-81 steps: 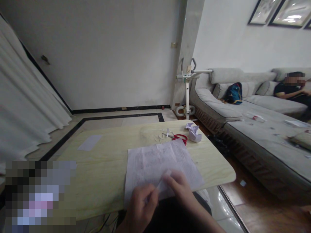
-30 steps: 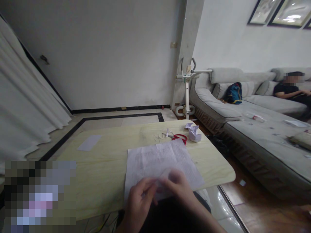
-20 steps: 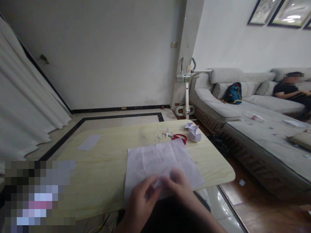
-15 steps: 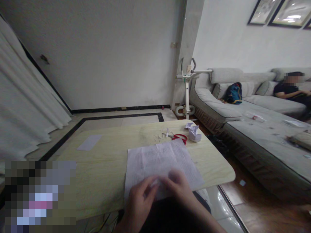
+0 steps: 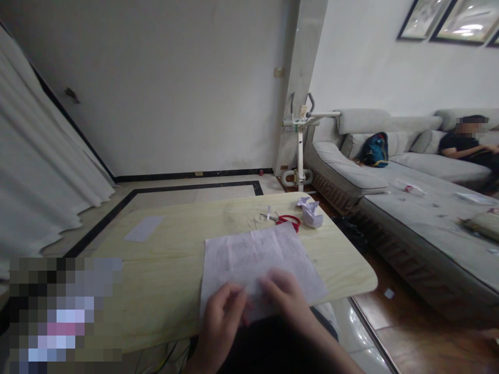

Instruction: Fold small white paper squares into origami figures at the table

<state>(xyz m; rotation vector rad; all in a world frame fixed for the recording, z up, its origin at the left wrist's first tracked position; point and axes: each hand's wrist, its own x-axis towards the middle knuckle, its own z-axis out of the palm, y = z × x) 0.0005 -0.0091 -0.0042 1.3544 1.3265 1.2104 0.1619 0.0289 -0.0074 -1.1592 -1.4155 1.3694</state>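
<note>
Here, left hand [image 5: 224, 317], right hand [image 5: 284, 296] half-curled, hold unclear; one large sheet [image 5: 257, 257], one scissors [image 5: 289, 222].

We see a smooth, wood-grained tabletop [image 5: 167, 275], a creased, matt paper sheet [image 5: 253, 254] and a crumpled paper wad [image 5: 312, 215]. We find plastic-looking handles [image 5: 299, 223] on the scissors [image 5: 276, 218], matt cloth on the sofa [image 5: 436, 223] and a glossy, wood-look floor [image 5: 417, 335].

Pretty plain room tbh: pale wall [image 5: 187, 93], white curtain [image 5: 47, 140] down the left side, framed pictures [image 5: 463, 23] up top right. Big grey sofa [image 5: 362, 122] on the right with a blue backpack [image 5: 375, 150] on it. Floor's light tile [image 5: 167, 193] with a black border [image 5: 195, 186], plus glossy brown wood [image 5: 421, 337].
</note>
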